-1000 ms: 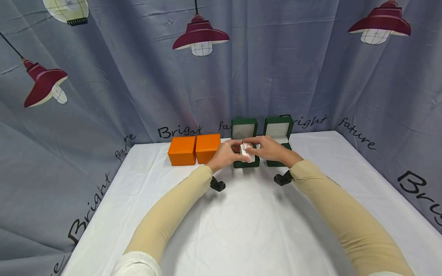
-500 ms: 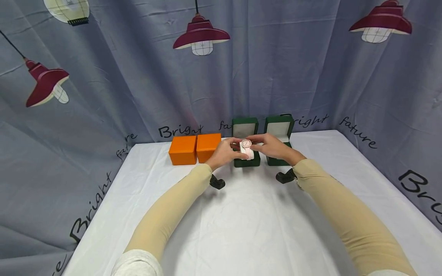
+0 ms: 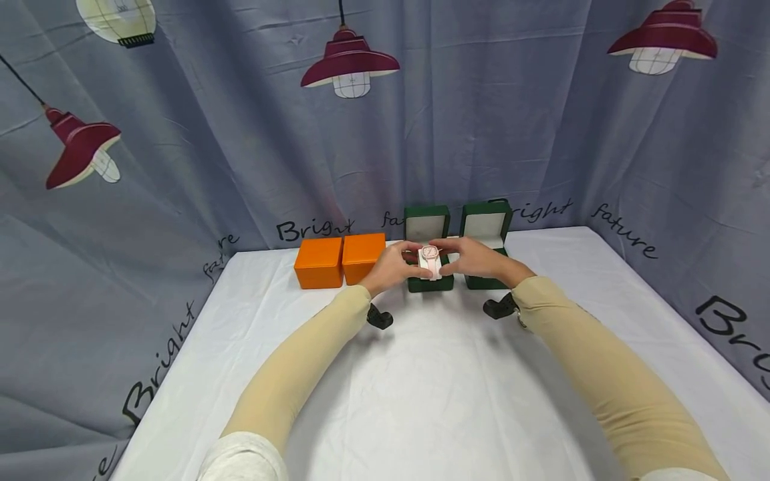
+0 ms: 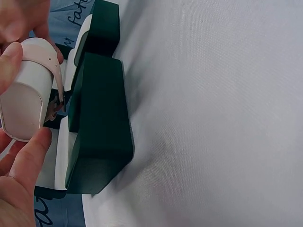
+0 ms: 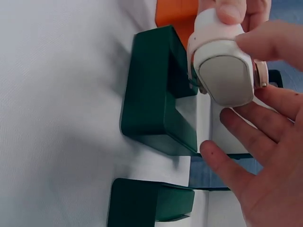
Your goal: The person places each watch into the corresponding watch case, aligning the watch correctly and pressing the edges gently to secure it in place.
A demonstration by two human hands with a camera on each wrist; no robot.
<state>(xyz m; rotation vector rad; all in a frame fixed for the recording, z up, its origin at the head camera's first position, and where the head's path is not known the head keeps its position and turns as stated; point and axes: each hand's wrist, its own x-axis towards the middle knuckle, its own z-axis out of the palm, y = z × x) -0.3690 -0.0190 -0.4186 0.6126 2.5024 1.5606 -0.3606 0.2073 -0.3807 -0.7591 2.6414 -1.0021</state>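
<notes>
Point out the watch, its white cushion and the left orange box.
Watch [image 3: 430, 252], head view: its face.
White cushion [image 5: 226, 81], right wrist view: flat end.
Left orange box [image 3: 317, 257], head view: top face.

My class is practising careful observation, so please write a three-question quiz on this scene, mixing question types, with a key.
1. Count: how many green boxes stand with their lids up?
2. True or false: in the head view, the orange boxes are to the right of the green boxes.
3. Choose: the watch is wrapped round (a) an orange box, (b) a white cushion, (c) a green lid.

Key:
1. Two.
2. False; they are to the left.
3. b; the left hand and right hand both hold it.
</notes>
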